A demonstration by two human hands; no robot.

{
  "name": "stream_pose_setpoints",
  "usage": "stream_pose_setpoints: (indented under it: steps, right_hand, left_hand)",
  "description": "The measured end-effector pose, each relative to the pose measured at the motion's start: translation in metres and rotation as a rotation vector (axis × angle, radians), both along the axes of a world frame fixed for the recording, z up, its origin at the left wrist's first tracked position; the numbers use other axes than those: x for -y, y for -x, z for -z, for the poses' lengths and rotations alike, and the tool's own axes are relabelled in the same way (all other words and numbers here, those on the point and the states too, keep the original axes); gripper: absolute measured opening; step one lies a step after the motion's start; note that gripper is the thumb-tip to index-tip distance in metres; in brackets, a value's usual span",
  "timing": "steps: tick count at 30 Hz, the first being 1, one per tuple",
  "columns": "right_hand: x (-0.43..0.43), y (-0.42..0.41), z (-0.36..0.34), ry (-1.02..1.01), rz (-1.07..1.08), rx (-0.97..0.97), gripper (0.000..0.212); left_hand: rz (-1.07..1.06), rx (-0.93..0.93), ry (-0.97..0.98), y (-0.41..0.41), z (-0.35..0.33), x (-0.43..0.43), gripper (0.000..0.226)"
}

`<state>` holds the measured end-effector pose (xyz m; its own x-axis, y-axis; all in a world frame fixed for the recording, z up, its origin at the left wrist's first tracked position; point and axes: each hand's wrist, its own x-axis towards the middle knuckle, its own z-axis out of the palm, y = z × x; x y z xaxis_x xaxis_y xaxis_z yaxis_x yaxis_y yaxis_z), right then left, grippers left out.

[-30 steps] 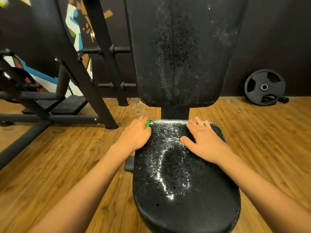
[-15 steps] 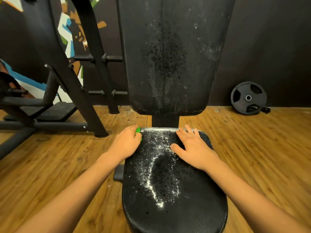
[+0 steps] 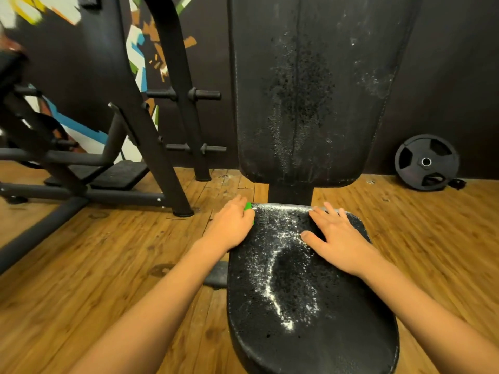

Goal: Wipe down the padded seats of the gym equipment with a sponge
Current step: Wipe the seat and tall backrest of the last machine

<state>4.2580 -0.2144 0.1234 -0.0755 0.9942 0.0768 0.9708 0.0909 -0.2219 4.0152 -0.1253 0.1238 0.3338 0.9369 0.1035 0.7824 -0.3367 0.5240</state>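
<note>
Head cam, L hand (image 3: 232, 225) grips sponge (image 3: 248, 205), R hand (image 3: 340, 238) flat on seat (image 3: 297, 306), rack (image 3: 135, 117) left

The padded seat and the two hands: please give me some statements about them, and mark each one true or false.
1. The left hand holds a green sponge at the back left corner of the padded seat. True.
2. The right hand grips a spray bottle. False: it lies flat on the seat and holds nothing.
3. The seat bears white streaks. True.
4. The weight plate lies on the seat. False: it stands on the floor, leaning against the wall.
</note>
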Motion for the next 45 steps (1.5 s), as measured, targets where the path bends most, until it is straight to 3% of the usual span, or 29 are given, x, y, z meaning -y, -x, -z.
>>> stream_pose_setpoints:
  steps: [16, 25, 45]
  right_hand:
    - [-0.004, 0.001, 0.002, 0.000, -0.022, 0.024, 0.073]
    - [-0.004, 0.002, 0.000, 0.002, -0.021, 0.026, 0.073]
    - [-0.001, 0.004, -0.001, 0.006, -0.014, 0.015, 0.072]
  left_hand:
    - [0.040, -0.073, -0.034, 0.008, 0.012, 0.016, 0.054]
    - [-0.026, -0.329, -0.111, -0.002, -0.003, 0.005, 0.055]
    - [0.005, -0.275, -0.125, 0.001, 0.006, 0.021, 0.056]
